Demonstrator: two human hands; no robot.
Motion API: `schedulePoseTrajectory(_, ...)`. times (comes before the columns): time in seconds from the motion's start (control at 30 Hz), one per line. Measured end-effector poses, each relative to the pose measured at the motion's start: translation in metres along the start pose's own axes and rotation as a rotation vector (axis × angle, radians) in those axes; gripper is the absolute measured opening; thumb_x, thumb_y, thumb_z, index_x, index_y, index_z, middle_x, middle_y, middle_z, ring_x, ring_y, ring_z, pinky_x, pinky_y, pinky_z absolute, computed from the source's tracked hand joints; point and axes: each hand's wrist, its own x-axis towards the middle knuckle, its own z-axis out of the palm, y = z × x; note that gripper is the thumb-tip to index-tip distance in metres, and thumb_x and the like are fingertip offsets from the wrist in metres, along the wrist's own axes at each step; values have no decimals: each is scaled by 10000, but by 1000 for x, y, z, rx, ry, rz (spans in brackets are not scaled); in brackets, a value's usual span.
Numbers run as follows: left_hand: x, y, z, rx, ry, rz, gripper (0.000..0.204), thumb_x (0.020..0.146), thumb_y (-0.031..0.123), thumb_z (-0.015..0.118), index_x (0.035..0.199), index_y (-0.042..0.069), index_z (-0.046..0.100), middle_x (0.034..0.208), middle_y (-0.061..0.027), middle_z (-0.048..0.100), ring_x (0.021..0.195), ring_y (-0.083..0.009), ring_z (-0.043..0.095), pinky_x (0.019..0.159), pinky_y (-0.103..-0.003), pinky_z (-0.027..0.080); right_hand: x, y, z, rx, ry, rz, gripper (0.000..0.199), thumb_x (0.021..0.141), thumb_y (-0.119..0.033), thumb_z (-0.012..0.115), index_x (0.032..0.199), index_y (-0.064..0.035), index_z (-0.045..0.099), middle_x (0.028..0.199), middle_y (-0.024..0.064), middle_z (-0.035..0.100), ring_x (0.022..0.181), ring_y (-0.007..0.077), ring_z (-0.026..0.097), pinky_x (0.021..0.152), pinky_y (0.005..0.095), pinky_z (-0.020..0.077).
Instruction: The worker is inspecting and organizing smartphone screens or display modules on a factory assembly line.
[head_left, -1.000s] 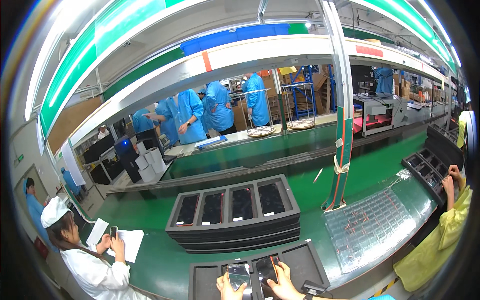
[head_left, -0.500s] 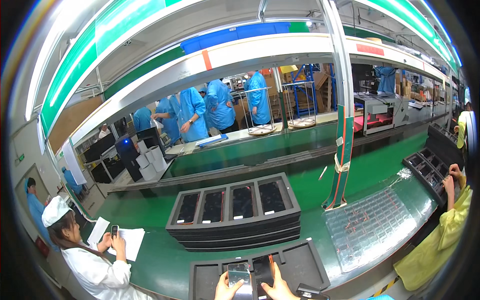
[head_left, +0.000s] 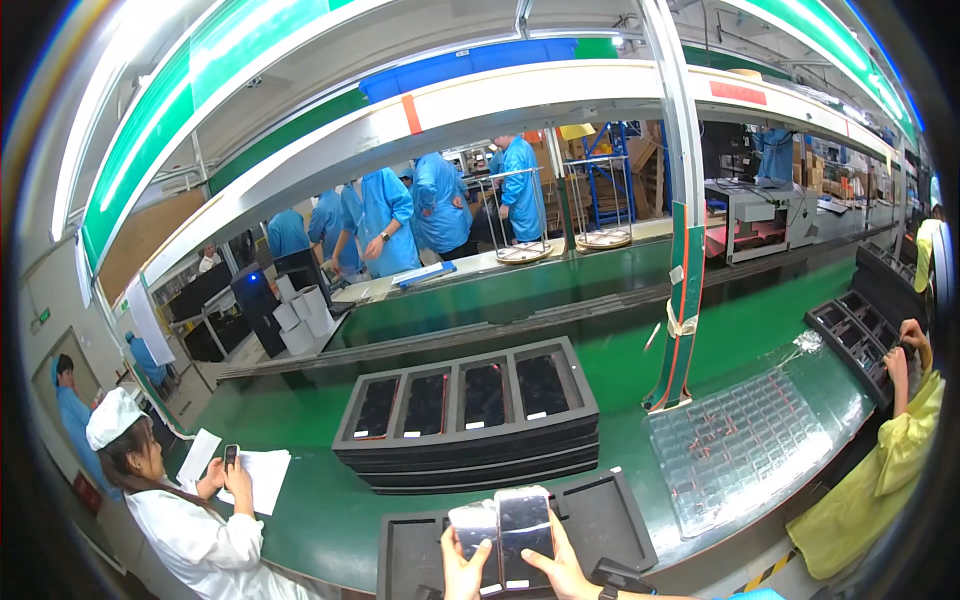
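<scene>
My left hand (head_left: 462,568) is closed on a shiny phone-shaped panel (head_left: 476,522) whose face catches the light. Beside it, my right hand (head_left: 556,568) grips a black phone screen (head_left: 525,535) with a white label at its lower end. The two pieces are held upright with their long edges touching or nearly so, above a dark foam tray (head_left: 605,520). Both thumbs lie over the front faces. Just beyond stands a stack of black foam trays (head_left: 465,465), its top one holding several black screens (head_left: 485,393) in separate slots.
A clear plastic tray (head_left: 740,450) with many pockets lies to the right, near a metal post (head_left: 685,290). A person in white (head_left: 190,530) holds a phone at the left. A person in yellow (head_left: 880,470) works at foam trays (head_left: 850,335) on the right.
Both hands have raised their pieces and brought them side by side. The right piece has come up from the foam tray and now faces me, reflecting light.
</scene>
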Motion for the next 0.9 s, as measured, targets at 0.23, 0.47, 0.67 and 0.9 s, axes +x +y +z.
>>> schedulePoseTrajectory(0.23,-3,-19,32,-214,-22,-226,422,1088,334,428,1411,67,476,1366,-73,553,1228,-185,530,1053,-347,408,-1,34,-20,-477,-16,-100,810,875,-75,641,1570,-35,226,1581,178,300,1443,325,297,1205,418,222)
schedulePoseTrajectory(0.47,8,-6,41,59,-249,95,655,886,123,748,1441,-4,425,1330,-131,585,1222,-217,558,1031,-337,451,-8,11,-21,-581,-40,-134,668,992,-248,496,1573,-44,237,1634,169,202,1488,348,194,1220,426,158)
schedulePoseTrajectory(0.67,28,79,36,935,-741,461,789,834,161,756,1514,100,362,1354,-165,591,1166,-328,636,944,-367,538,8,22,-55,-177,145,-8,685,990,-112,575,1579,-68,230,1624,115,233,1491,246,258,1200,428,250)
schedulePoseTrajectory(0.9,34,56,34,1302,-998,455,698,835,234,746,1459,120,454,1184,-120,627,1018,-297,669,841,-388,551,-7,21,-32,-372,90,-107,582,1066,-297,459,1540,-1,298,1546,157,375,1414,269,370,1173,360,290)
